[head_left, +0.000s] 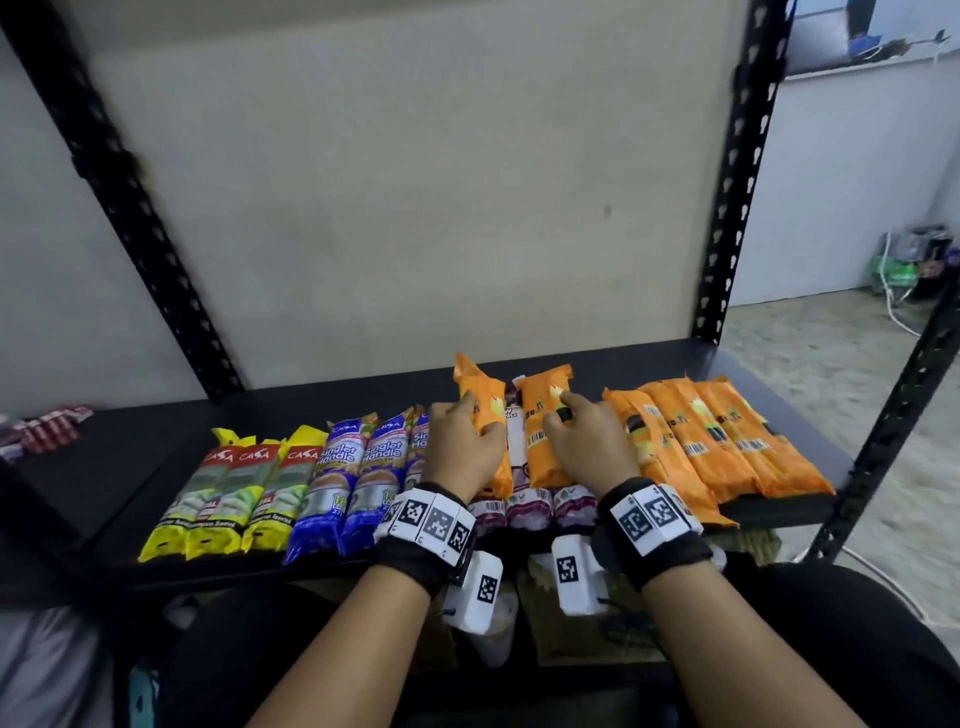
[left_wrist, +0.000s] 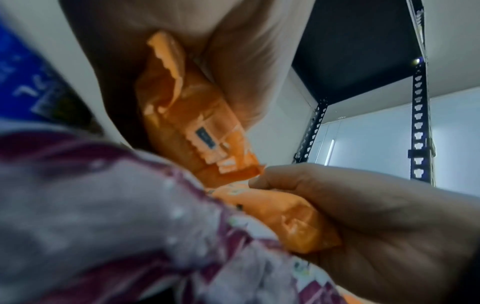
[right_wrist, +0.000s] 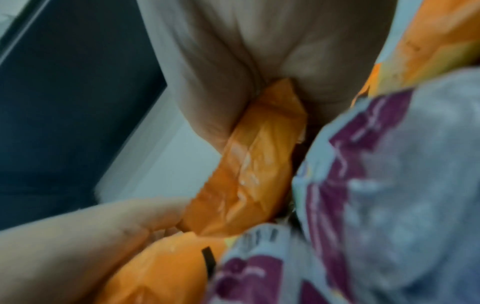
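On the black shelf lie rows of long plastic packets. My left hand grips one orange packet, fingers on top and thumb at its right side; the left wrist view shows that orange packet between palm and thumb. My right hand grips a second orange packet beside it, seen in the right wrist view as an orange packet between thumb and fingers. Both packets lie tilted on top of maroon-and-white packets. A white packet shows between the two orange ones.
More orange packets lie at the right of the shelf. Blue packets and yellow-and-red packets fill the left. Small red packs sit at the far left. Black slotted uprights frame the shelf, with a pale wall behind.
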